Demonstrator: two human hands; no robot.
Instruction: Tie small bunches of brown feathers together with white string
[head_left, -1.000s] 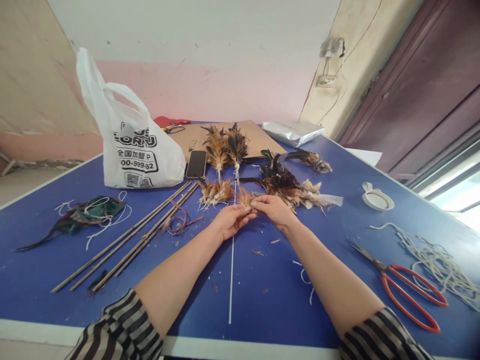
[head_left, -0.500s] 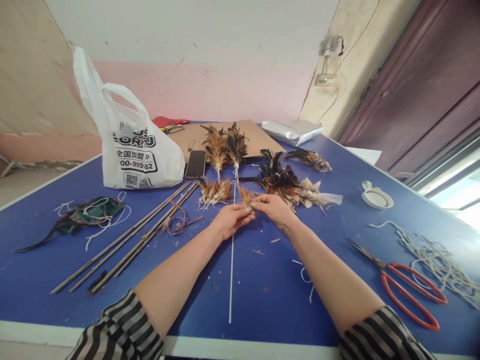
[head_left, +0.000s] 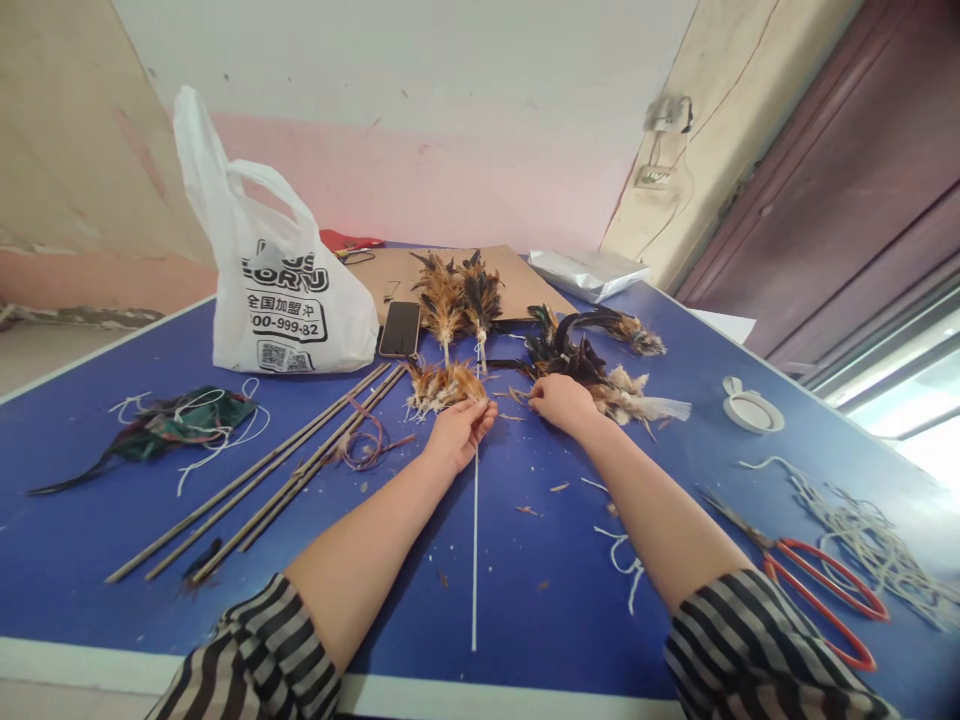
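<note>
the right hand [head_left: 566, 403] has parted from the left hand [head_left: 457, 435]. the left pinches a brown feather tuft [head_left: 475, 388] beside the feather row [head_left: 435, 388]; the right is at loose feather bits [head_left: 516, 395], its grip unclear. farther off, two feather bundles [head_left: 441, 300] overlap brown cardboard [head_left: 525, 288].

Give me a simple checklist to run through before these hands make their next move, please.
1. Left hand has a firm hold: cannot tell; its fingers are at the brown feathers, but the grip is unclear.
2. Right hand is free: cannot tell; its fingertips are beside feather scraps, perhaps pinching one.
3. Scissors are clear of both hands: ok; they lie off to the right.
4. String is untangled: not ok; it lies in a loose heap.
5. Sticks are clear of both hands: ok; they lie to the left.
</note>
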